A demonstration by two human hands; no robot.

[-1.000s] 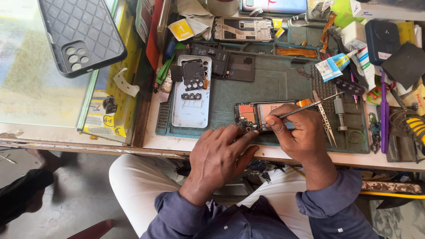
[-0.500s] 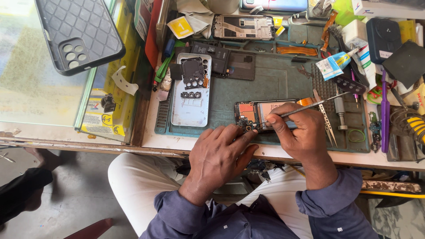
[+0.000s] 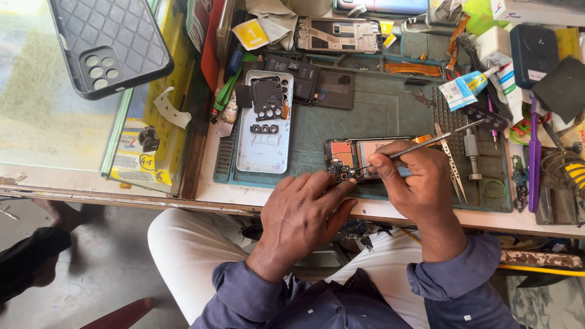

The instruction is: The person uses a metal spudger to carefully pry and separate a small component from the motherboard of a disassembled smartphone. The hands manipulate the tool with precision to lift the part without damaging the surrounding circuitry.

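Bench surroundings: dark patterned phone case (image 3: 109, 45) on the glass counter (image 3: 42, 122); pale blue back cover (image 3: 265, 125) and bare phone frame (image 3: 338, 35) on the green mat (image 3: 390, 109); purple tool (image 3: 534, 158) at right.

Person wearing dark navy long-sleeve shirt, cuffs bunching well behind fingers at wrists. Small white mark showing on each sleeve. Off-white trousers covering lap beneath. Left hand (image 3: 301, 210) and right hand (image 3: 414, 180) going bare, ungloved.
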